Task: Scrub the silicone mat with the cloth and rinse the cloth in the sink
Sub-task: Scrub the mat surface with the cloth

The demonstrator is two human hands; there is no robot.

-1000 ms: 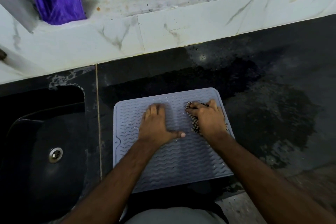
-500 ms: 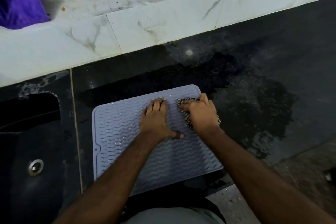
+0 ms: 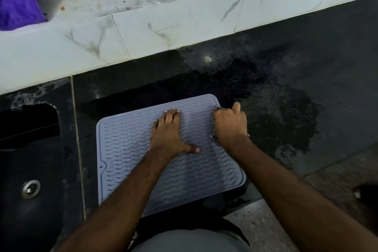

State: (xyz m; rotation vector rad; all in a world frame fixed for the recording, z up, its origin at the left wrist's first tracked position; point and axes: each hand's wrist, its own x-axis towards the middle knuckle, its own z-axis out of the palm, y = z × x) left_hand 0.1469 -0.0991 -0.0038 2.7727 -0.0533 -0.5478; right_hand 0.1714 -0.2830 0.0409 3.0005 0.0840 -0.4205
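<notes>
The silicone mat (image 3: 126, 149) lies flat on the wet black counter (image 3: 306, 71) under the left hand (image 3: 166, 133), fingers straight and pressed down, while the right hand (image 3: 230, 125) curls around the patterned cloth (image 3: 213, 117) at the mat's right edge, the sink (image 3: 30, 170) well left of both.

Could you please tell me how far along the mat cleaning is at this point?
Scrubbing is under way: the left hand lies flat on the mat, steadying it, while the right hand grips the cloth at the mat's far right corner. The counter beside it is wet. Rinsing the cloth in the sink is left.
</notes>
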